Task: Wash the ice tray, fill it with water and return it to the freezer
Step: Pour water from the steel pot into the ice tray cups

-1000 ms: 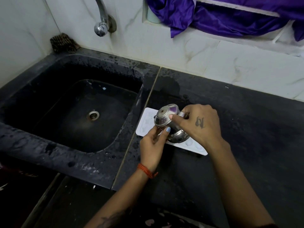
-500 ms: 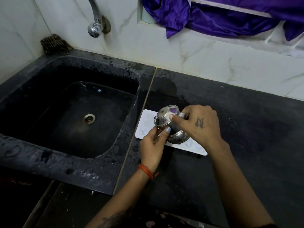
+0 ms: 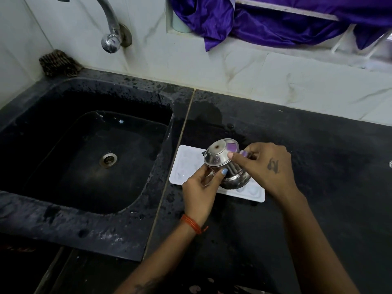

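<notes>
A: Where does the ice tray [image 3: 186,164] sit?

B: Flat on the black table [image 3: 318,177], just right of the sink [image 3: 89,158]. It is white, thin moulded plastic with shallow rounded cells, and the hands cover its middle.

A: And the hands?

B: Both hold a small steel pot [image 3: 224,164] tipped over the tray, its flat base turned up toward the camera. The left hand [image 3: 201,189] has its fingers [image 3: 222,172] curled round the near side of the pot. The right hand [image 3: 265,164] pinches its upper rim, thumb on the wall. I judge this to be the filling step.

A: How to pour well?

B: Tilt slowly and keep the lip low over one cell, so the stream does not bounce off the ridges. Travel along the rows rather than flooding one spot. Polished steel is slippery when wet, so two hands make sense. I cannot tell how full the cells are.

A: Anything else?

B: The stone is speckled with droplets and a wet patch lies behind the tray. A thin tray flexes, so it should be lifted level.
</notes>
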The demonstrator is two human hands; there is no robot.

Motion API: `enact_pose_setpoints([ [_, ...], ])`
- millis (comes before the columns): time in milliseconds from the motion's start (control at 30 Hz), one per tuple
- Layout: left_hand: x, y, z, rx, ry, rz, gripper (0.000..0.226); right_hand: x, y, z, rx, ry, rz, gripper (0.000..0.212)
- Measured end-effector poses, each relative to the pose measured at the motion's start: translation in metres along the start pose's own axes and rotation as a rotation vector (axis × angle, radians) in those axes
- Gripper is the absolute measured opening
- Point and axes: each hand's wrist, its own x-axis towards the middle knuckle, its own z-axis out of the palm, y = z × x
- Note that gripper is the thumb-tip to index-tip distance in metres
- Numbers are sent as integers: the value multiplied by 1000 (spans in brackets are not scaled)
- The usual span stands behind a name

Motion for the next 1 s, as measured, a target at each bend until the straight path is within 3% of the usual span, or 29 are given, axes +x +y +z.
enact_pose_setpoints([
  [733, -5, -9, 8, -116, -59, -61, 18, -4, -5, -7, -218, 1, -54, 38],
  [1000, -6, -8, 9, -47, -39, -30, 35, -7, 5, -8, -86, 23, -53, 37],
])
